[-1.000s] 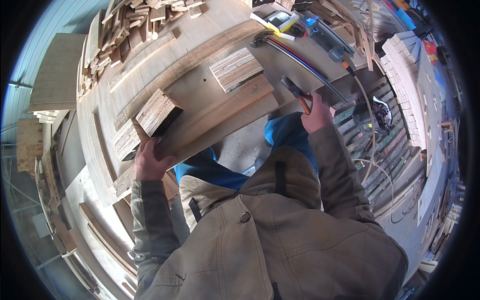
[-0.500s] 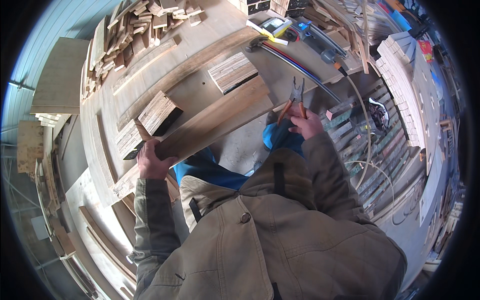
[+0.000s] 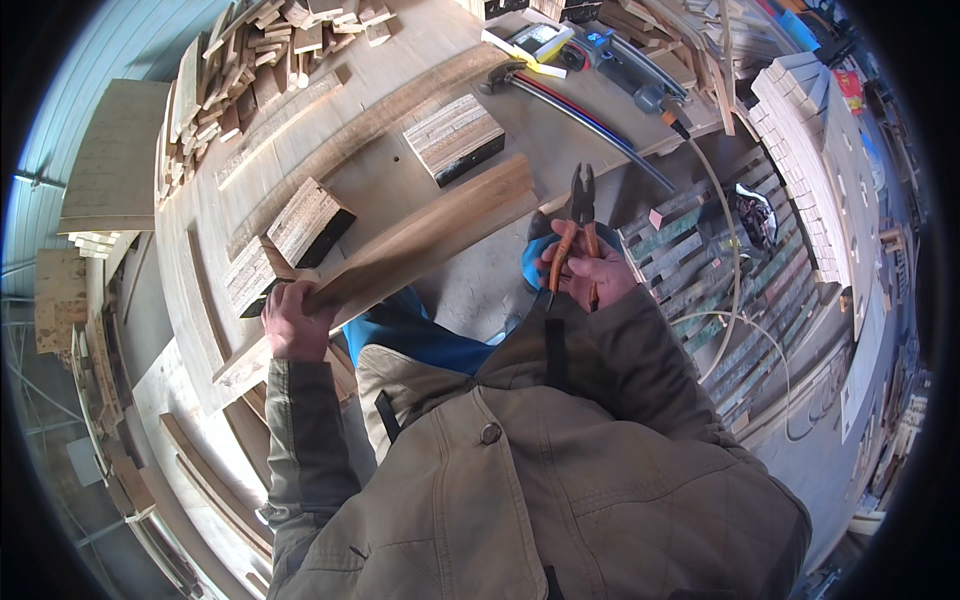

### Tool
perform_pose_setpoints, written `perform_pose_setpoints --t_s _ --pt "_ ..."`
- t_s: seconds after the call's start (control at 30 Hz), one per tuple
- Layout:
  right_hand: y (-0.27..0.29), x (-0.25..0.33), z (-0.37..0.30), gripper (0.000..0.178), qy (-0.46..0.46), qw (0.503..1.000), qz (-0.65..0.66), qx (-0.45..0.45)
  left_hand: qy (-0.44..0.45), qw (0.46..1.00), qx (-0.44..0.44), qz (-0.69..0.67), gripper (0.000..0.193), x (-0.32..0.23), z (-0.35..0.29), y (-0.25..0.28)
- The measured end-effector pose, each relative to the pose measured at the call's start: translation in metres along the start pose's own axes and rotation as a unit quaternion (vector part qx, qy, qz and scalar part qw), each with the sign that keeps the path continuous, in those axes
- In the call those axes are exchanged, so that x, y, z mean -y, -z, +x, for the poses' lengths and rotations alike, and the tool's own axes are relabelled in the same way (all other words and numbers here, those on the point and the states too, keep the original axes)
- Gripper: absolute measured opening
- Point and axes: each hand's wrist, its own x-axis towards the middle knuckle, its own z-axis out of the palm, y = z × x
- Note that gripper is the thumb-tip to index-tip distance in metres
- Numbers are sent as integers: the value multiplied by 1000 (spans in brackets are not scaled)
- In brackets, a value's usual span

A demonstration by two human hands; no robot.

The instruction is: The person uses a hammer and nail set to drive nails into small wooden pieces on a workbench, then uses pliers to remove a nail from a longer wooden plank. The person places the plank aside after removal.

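Observation:
My left hand [image 3: 295, 325] is closed round the near-left end of a long wooden board [image 3: 430, 225], which slants up to the right along the bench edge. In my right hand [image 3: 605, 275], held over my lap, is a pair of pliers [image 3: 583, 210] with orange handles, jaws pointing away from me. The handles stand somewhat apart between my fingers. Just beyond the board lie layered wood blocks with black sides: one at the right [image 3: 455, 135], one farther left [image 3: 308, 215], and another [image 3: 250, 280] beside my left hand.
The wooden workbench [image 3: 375, 165] bears a heap of wood offcuts [image 3: 235, 80] at the far left. A hammer [image 3: 500, 77] and an air tool [image 3: 650, 98] with a hose [image 3: 715, 180] lie far right. A slatted pallet [image 3: 740, 300] stands at right, by stacked boards [image 3: 800, 170].
My right hand has drawn nearer to me and turned palm up, with the pliers' jaws now closer together. My left hand keeps its grip on the board. The view has shifted slightly.

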Motion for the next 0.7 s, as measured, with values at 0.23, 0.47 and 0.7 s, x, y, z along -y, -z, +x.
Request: perform_pose_setpoints --t_s 0.23,0.47,0.7 --pt "-10 -21 0 51 -157 965 -187 -94 -26 999 40 -23 37 -14 6 10" --pt "-14 -29 -1 40 -169 915 -357 -86 -23 994 111 3 28 -19 9 12" --pt "-26 -24 -3 51 -181 889 -406 -114 -42 994 93 23 27 -18 7 10"
